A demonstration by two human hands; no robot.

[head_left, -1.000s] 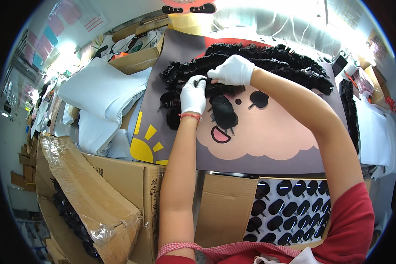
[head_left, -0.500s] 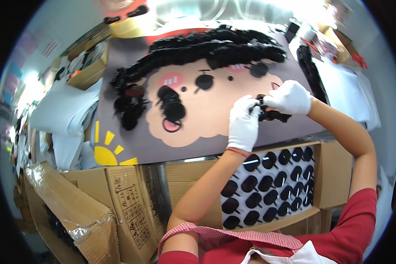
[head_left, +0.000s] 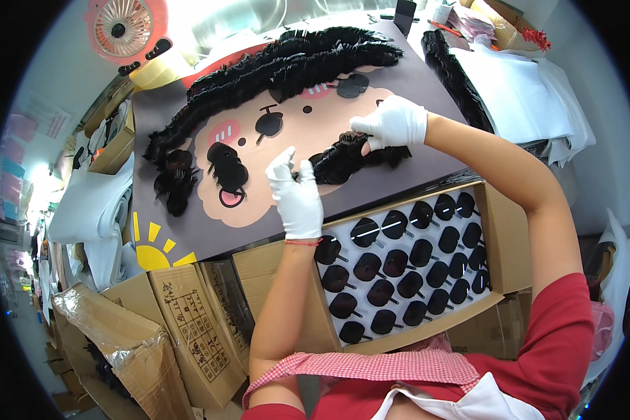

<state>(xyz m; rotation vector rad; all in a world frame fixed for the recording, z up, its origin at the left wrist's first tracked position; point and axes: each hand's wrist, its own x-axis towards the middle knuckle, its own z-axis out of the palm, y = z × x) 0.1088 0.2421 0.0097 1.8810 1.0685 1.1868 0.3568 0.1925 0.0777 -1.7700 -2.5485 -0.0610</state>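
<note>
My left hand (head_left: pixel 297 199), in a white glove, is raised with thumb and fingers apart and nothing visible between them. It is beside the left end of a row of overlapping dark lenses (head_left: pixel 339 159) lying on a printed mat (head_left: pixel 280 215). My right hand (head_left: pixel 397 124), also gloved in white, has its thumb and fingers bent round the upper side of that row. Long rows of stacked dark lenses (head_left: pixel 294 59) run along the mat's far side. Single dark lenses (head_left: pixel 269 124) and small stacks (head_left: pixel 227 166) lie on the cartoon print.
Before me an open cardboard box (head_left: pixel 507 238) holds dark tabbed lenses (head_left: pixel 381 292) in rows on white. Taped cartons (head_left: pixel 196 329) stand at the near left. A pink fan (head_left: pixel 127 29) is at the far left, white foam sheets (head_left: pixel 525 94) at the right.
My left hand has moved left, away from my right hand, and its fingers have parted. The dark lenses between the hands now lie spread in a longer row. The view has shifted.
</note>
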